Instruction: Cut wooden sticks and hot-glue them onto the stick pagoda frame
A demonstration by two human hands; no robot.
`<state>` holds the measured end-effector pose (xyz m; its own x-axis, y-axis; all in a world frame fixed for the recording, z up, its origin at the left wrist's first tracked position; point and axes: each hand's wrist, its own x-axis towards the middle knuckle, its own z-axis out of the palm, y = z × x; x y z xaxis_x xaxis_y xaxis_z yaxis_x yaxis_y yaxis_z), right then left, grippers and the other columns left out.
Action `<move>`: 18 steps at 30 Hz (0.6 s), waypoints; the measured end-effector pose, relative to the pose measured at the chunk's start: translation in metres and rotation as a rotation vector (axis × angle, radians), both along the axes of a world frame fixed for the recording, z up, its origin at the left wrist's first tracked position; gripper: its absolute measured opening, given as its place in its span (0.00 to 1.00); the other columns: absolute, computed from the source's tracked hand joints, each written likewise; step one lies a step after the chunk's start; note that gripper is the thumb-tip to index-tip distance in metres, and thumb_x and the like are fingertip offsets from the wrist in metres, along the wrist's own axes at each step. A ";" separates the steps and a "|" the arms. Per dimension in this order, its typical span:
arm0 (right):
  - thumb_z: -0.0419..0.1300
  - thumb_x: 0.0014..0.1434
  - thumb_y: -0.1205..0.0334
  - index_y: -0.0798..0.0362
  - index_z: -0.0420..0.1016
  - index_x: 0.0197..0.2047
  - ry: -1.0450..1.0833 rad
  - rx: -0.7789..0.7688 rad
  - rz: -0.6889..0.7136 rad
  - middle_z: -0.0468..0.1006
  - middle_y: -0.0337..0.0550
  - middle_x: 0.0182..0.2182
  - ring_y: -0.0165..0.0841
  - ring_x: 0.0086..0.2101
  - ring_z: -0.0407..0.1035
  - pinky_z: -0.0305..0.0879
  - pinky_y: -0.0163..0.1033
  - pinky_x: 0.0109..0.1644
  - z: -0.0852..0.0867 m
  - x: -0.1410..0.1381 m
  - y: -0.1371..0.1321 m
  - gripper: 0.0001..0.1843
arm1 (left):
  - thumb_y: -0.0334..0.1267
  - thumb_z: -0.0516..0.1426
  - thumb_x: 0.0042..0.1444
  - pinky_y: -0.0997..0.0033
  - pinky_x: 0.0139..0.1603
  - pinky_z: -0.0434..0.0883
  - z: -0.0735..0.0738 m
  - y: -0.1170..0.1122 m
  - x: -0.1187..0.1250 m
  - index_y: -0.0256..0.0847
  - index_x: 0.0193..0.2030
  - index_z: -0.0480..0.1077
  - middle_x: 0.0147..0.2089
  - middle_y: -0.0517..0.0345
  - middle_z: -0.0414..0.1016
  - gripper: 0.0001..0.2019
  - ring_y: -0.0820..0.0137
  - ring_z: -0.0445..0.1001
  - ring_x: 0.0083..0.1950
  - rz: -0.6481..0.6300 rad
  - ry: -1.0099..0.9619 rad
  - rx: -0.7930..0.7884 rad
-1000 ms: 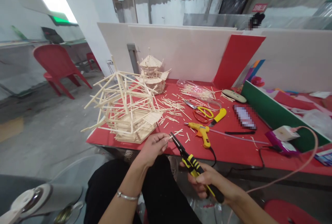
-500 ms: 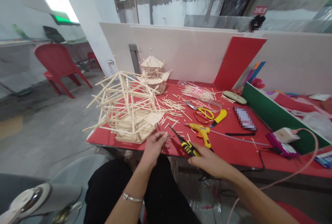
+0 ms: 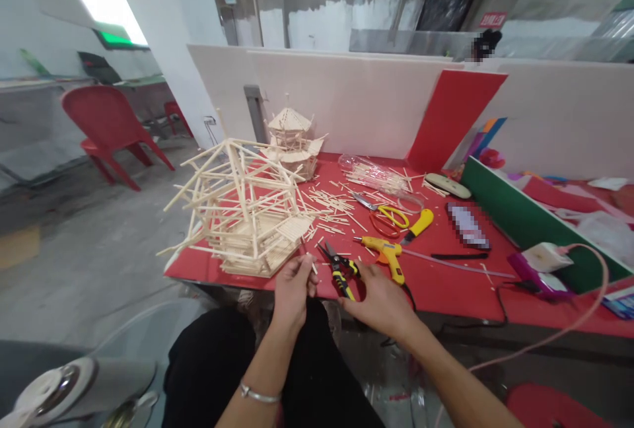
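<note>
Pliers (image 3: 339,269) lie on the red worktop (image 3: 446,283) at the lower middle of the frame, near its front edge, with the blades apart and pointing up-left. The right hand (image 3: 380,299) sits just right of them. Its grip is spread, with the fingertips at the yellow-black handles, and I cannot tell whether they touch. The left hand (image 3: 293,283) is just left of the pliers, its grip pressed together on a short stick (image 3: 312,267) between thumb and fingers.

A second ago the right hand clamped the pliers in the air below the worktop edge, blades at the stick. Half a second ago it carried them over the worktop. Now they are down and the hand has let go. The left hand has risen to the edge, keeping its stick.

Counted: one pair of pliers, two stick models, a large frame (image 3: 242,216) left of centre and a small pavilion (image 3: 292,141) behind it, one glue gun (image 3: 386,253), one pair of scissors (image 3: 389,216), one yellow-handled knife (image 3: 419,223) and one phone (image 3: 467,225). The loose sticks scattered mid-frame are too many to count.
</note>
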<state>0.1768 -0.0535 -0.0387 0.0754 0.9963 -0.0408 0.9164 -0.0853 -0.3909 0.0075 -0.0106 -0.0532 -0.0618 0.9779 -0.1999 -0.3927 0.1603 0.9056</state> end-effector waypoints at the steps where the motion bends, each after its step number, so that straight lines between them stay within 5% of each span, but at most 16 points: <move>1: 0.64 0.47 0.44 0.54 0.61 0.62 -0.025 0.044 -0.009 0.71 0.54 0.50 0.46 0.47 0.69 0.63 0.43 0.45 -0.004 -0.005 0.002 0.42 | 0.48 0.65 0.47 0.81 0.15 0.57 0.001 0.000 0.001 0.34 0.33 0.74 0.18 0.62 0.69 0.16 0.80 0.61 0.16 -0.002 -0.024 0.000; 6: 0.61 0.54 0.45 0.56 0.67 0.58 -0.053 0.384 -0.007 0.71 0.58 0.51 0.50 0.53 0.63 0.60 0.52 0.54 -0.015 -0.020 0.018 0.33 | 0.41 0.70 0.39 0.82 0.18 0.62 0.014 -0.004 0.000 0.33 0.35 0.75 0.23 0.59 0.73 0.17 0.79 0.66 0.20 -0.004 -0.127 -0.050; 9: 0.57 0.60 0.51 0.52 0.72 0.52 0.131 0.547 0.035 0.74 0.52 0.48 0.45 0.52 0.65 0.59 0.53 0.56 -0.006 -0.024 0.015 0.21 | 0.38 0.71 0.37 0.83 0.18 0.62 0.026 -0.007 -0.005 0.33 0.34 0.76 0.25 0.59 0.74 0.17 0.79 0.68 0.22 0.000 -0.201 -0.089; 13: 0.57 0.61 0.55 0.50 0.73 0.49 0.551 0.491 0.179 0.78 0.43 0.37 0.33 0.38 0.72 0.69 0.38 0.43 0.017 -0.040 0.003 0.14 | 0.37 0.72 0.34 0.83 0.18 0.62 0.040 -0.011 -0.007 0.34 0.33 0.76 0.25 0.61 0.73 0.17 0.80 0.67 0.21 0.029 -0.292 -0.152; 18: 0.58 0.61 0.57 0.49 0.77 0.41 0.678 0.514 0.165 0.79 0.39 0.34 0.29 0.32 0.72 0.67 0.32 0.34 0.028 -0.067 0.006 0.09 | 0.37 0.72 0.35 0.83 0.20 0.64 0.048 -0.014 -0.012 0.35 0.31 0.74 0.23 0.64 0.70 0.16 0.80 0.66 0.22 0.053 -0.366 -0.177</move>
<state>0.1101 -0.0477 -0.0103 0.0507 0.8996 0.4338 0.4567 0.3654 -0.8111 -0.0042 -0.0250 -0.0051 -0.0050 0.9236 -0.3834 -0.6960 0.2721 0.6645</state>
